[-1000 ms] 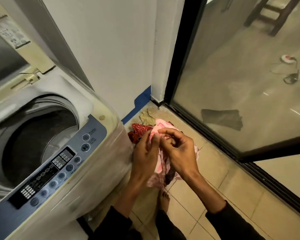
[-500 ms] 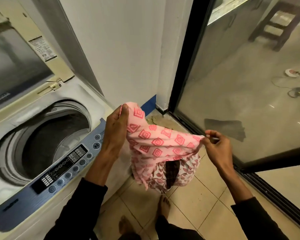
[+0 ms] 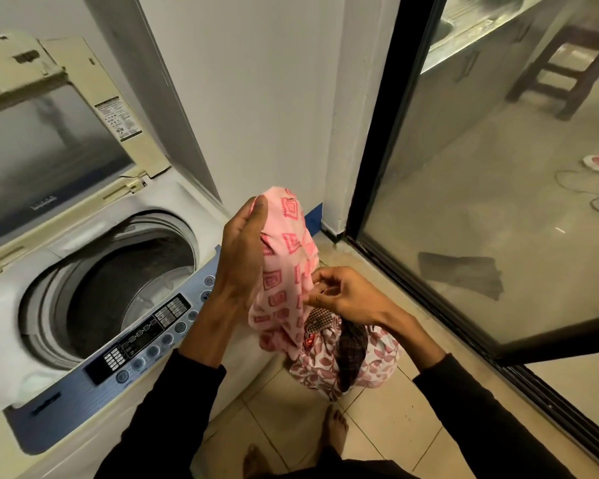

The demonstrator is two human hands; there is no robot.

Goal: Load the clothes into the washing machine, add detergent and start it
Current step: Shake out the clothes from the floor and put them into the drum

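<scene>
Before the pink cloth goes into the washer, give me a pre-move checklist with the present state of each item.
1. Washer lid raised: ok, it stands open behind the tub.
2. Tub free to take a garment: ok, the opening is unobstructed; the bottom is too dark to judge.
3. Left hand holds the pink patterned cloth: ok, it grips the top edge.
4. Right hand on the cloth: cannot tell; its fingers pinch at the cloth's edge, contact unclear.
5. Cloth clear of the clothes pile on the floor: cannot tell, its lower end overlaps the pile.
6. Detergent at hand: cannot tell, none in view.
</scene>
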